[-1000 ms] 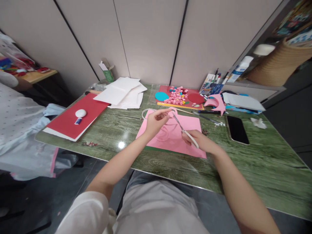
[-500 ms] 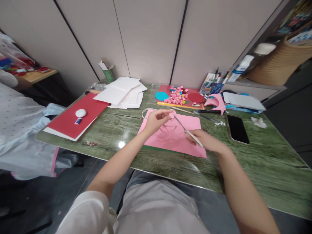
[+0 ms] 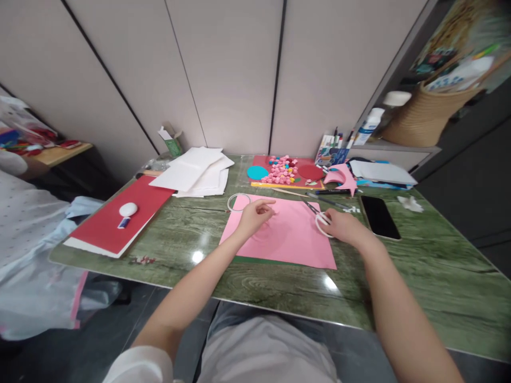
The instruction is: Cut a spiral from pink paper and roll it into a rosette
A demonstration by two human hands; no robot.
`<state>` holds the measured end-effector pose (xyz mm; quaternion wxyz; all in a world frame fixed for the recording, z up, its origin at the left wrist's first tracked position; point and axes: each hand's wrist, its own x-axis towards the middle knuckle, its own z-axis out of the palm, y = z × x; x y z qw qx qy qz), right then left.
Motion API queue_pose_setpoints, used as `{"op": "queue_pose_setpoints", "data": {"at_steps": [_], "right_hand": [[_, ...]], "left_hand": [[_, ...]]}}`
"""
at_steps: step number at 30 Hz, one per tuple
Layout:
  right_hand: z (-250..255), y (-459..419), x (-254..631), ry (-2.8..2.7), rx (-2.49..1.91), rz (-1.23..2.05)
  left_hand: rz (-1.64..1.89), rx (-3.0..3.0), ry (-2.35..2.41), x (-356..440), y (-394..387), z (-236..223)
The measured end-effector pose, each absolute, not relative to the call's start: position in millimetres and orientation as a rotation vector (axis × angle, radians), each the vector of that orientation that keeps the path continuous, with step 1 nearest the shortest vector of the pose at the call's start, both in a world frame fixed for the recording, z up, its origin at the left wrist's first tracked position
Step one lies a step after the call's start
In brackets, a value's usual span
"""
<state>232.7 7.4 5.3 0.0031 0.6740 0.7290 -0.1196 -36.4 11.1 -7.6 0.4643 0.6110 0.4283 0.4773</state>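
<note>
My right hand point(image 3: 345, 227) is closed on a pair of scissors point(image 3: 322, 223) with white handle loops, its dark blades pointing up and left over the right part of a pink sheet point(image 3: 297, 242). Above the left part of that sheet is my left hand point(image 3: 256, 218), thumb and fingers curled together. Whatever it pinches blends into the pink below, so I cannot make it out. Thin pink curls of paper point(image 3: 263, 231) lie on the sheet beneath this hand. A white ring point(image 3: 238, 202) sits at the sheet's upper left corner.
Behind lies a red sheet point(image 3: 261, 161) with small pink pieces point(image 3: 282, 170), a blue disc point(image 3: 257, 173) and a red disc point(image 3: 311, 171). A phone point(image 3: 379, 217) is at right, white papers point(image 3: 191, 170) and a red folder point(image 3: 115, 218) at left. Another person's clothing point(image 3: 32, 229) shows far left.
My hands have moved apart. The scissors have come away from the small pink piece at my left fingers and swung down to the right. The camera view has shifted slightly.
</note>
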Motion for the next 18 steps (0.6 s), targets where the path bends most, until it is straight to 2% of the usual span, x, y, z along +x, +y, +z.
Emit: {"op": "queue_pose_setpoints", "data": {"at_steps": [5, 11, 15, 18], "right_hand": [[-8.6, 16.6, 240.5, 2.250, 2.156, -0.253], [-2.5, 13.1, 223.4, 2.496, 2.286, -0.123], [-6.1, 1.6, 188.9, 3.016, 1.935, -0.258], [-12.7, -7.8, 166.6, 3.098, 1.732, -0.332]], "left_hand": [[1.000, 1.609, 1.081, -35.8, 9.0, -10.5], [0.952, 1.714, 1.183, -40.5, 12.2, -7.7], [1.081, 1.692, 1.197, -44.3, 15.1, -1.2], [1.058, 1.714, 1.194, -52.9, 15.4, 8.4]]}}
